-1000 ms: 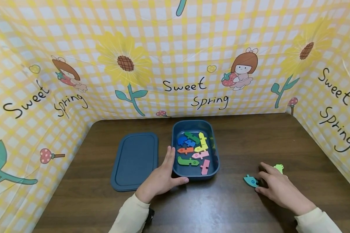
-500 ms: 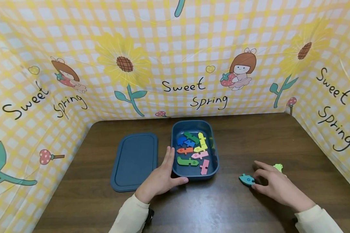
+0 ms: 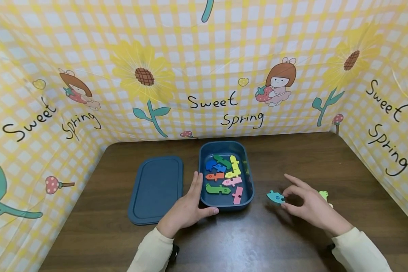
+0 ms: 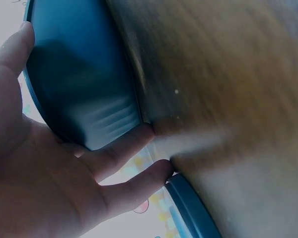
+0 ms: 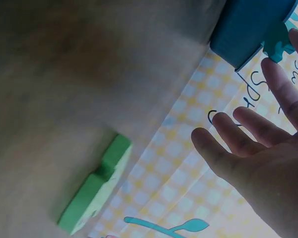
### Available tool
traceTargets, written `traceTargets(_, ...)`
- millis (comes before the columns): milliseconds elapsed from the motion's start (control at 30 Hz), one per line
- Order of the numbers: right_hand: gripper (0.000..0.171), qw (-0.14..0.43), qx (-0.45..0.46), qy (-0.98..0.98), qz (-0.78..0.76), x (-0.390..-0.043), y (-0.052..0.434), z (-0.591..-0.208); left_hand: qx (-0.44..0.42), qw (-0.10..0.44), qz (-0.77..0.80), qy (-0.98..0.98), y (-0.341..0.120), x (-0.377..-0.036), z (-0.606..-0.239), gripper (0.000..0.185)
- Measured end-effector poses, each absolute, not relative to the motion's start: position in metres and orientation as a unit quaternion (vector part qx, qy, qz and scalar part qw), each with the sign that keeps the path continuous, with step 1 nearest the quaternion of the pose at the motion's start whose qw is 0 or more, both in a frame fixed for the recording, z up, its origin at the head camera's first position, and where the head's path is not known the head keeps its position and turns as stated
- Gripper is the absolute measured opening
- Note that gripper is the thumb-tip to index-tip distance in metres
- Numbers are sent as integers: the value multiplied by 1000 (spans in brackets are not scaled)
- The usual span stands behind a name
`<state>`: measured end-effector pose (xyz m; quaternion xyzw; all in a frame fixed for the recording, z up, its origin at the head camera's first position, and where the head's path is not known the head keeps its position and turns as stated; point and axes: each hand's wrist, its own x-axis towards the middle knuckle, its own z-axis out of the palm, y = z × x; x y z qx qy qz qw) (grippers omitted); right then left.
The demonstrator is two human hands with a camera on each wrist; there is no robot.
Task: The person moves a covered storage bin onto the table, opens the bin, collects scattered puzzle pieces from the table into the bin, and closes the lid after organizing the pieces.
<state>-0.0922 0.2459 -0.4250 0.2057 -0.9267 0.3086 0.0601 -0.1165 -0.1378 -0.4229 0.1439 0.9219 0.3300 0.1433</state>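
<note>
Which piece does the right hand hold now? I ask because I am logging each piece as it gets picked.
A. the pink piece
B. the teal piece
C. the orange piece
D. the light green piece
B: the right hand pinches the teal piece at its fingers, lifted near the blue box, while the light green piece lies on the table behind the hand.

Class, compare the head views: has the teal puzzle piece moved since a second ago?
Yes. The teal puzzle piece, pinched by the right hand, has moved left, closer to the blue box.
</note>
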Motion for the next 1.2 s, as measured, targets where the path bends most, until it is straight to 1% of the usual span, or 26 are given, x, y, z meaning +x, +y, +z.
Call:
traceTargets(300,22,75,215,-916,331,-103,237,-420,140,143,332,922,-138,-118,-424,118)
traceTargets(500,19,78,221,-910,343,-110,229,-415,142,141,331,922,-138,-118,-424,118)
traceTargets(800,20,65,222,-905,358,-120,215,-408,142,144,333,921,-138,-116,-422,118)
traceTargets(1200,21,31,214,-901,375,-136,192,-404,139,145,333,921,-138,-116,-422,118)
